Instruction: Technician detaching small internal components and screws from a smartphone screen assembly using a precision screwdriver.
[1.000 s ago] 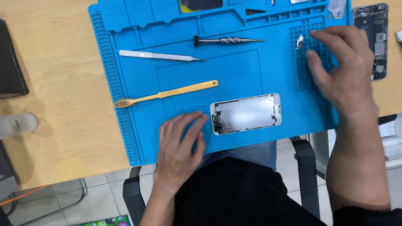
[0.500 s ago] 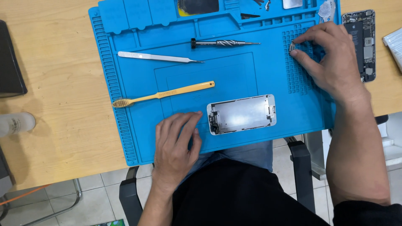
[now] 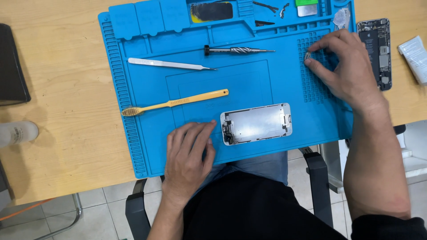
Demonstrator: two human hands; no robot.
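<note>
Small metal part (image 3: 308,55) pinched between thumb and fingertips of right hand (image 3: 344,71), over gridded compartment area at right side of blue mat (image 3: 147,146). Left hand (image 3: 189,153) flat, fingers loosely spread, holding nothing, resting on near edge of mat, fingertips just beside left end of phone frame (image 3: 256,123). Frame lying flat, near-centre of mat. Yellow brush (image 3: 173,102) left of frame, angled. Tweezers (image 3: 171,65) beyond brush, screwdriver (image 3: 238,50) beyond frame toward far side of mat. Opened phone body (image 3: 377,46) off right edge of mat on wooden surface (image 3: 62,89), close to right hand. White packet (image 3: 416,55) further right. Dark device (image 3: 11,66) off far left of mat.
</note>
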